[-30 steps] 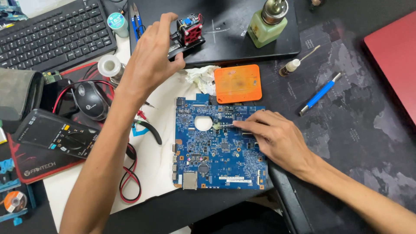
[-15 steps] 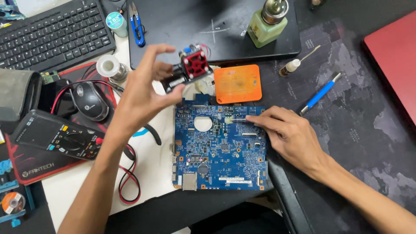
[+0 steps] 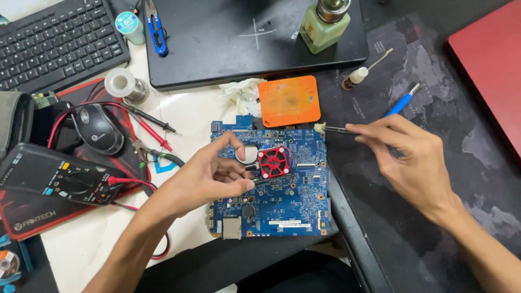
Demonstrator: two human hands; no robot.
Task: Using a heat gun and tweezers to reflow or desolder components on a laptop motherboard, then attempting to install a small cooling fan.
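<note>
Two hands worked as we pinched the small, light red fan (image 3: pixel 274 161) by its edges in our left hand (image 3: pixel 209 176) over the fragile blue board (image 3: pixel 282 201), right-hand fingers (image 3: pixel 374 135) clamped on tweezers (image 3: pixel 339 130).

The left hand (image 3: pixel 209 173) pinches a red fan (image 3: pixel 273 161) over the blue board (image 3: pixel 282 206), while the right hand (image 3: pixel 415 163), at three o'clock, grips tweezers (image 3: pixel 341 130) pointing toward the orange pad (image 3: pixel 288 101) at twelve.
</note>
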